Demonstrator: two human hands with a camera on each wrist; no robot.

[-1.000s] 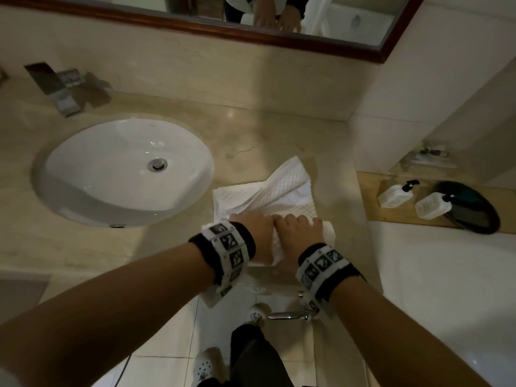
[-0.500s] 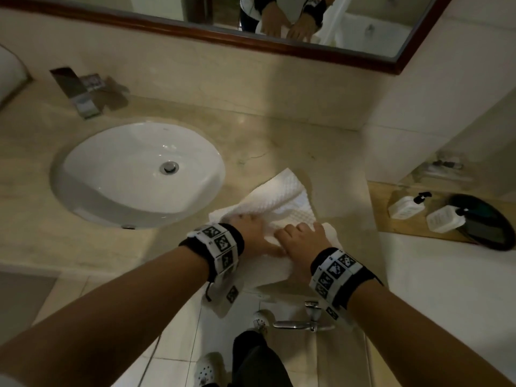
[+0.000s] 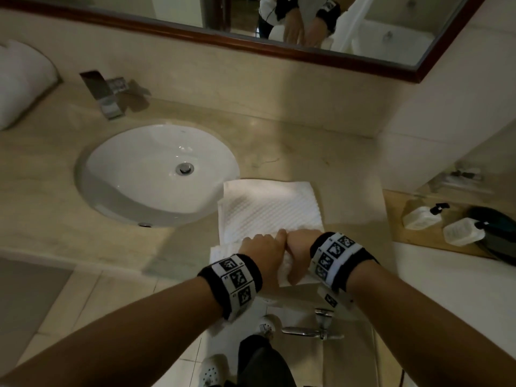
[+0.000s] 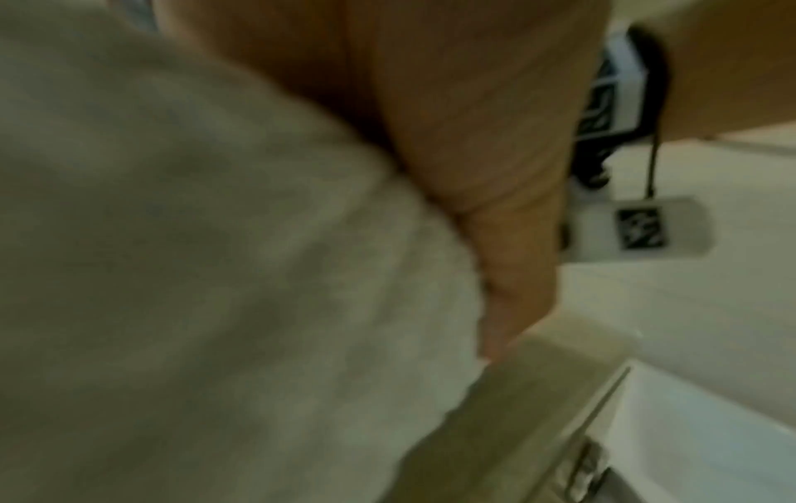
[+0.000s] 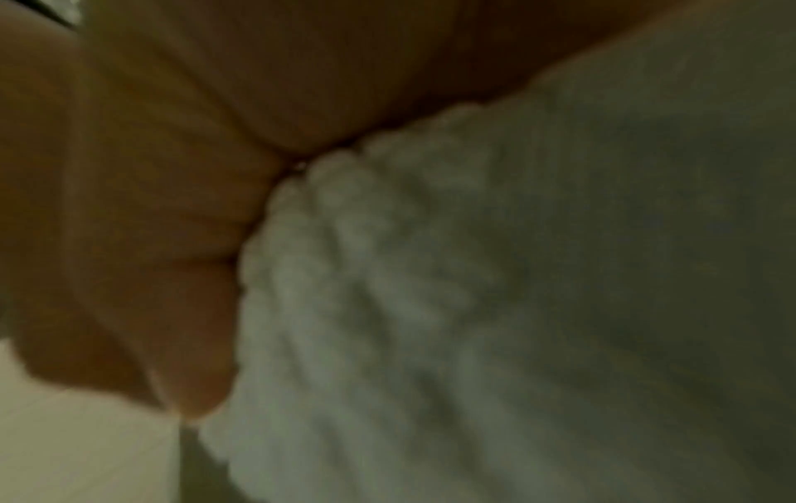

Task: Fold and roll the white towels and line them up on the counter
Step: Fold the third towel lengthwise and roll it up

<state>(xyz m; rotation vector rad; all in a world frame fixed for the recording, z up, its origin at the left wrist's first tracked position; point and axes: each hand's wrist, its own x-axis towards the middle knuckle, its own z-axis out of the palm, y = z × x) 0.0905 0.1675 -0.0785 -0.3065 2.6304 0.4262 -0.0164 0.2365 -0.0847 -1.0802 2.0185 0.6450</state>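
A white waffle-textured towel (image 3: 268,208) lies flat on the beige counter (image 3: 307,152), right of the sink. Its near end is bunched into a thick roll at the counter's front edge. My left hand (image 3: 262,254) and right hand (image 3: 300,248) sit side by side on that roll, knuckles up, fingers curled over it and gripping it. The left wrist view shows the towel (image 4: 193,272) pressed close beside a palm. In the right wrist view the towel (image 5: 474,306) fills the frame, with fingers (image 5: 150,238) against it. A second white towel (image 3: 19,79) lies at the far left.
The white sink (image 3: 92,196) and its faucet (image 3: 107,93) take up the counter's left half. A mirror (image 3: 321,54) hangs above. To the right, a lower wooden shelf (image 3: 396,230) carries two white pump bottles (image 3: 421,216) and a dark object. A metal handle (image 3: 312,331) sticks out below the counter edge.
The far part of the towel, which stood up crumpled, now lies flat as a rectangle. Both hands have come close together on the rolled near end.
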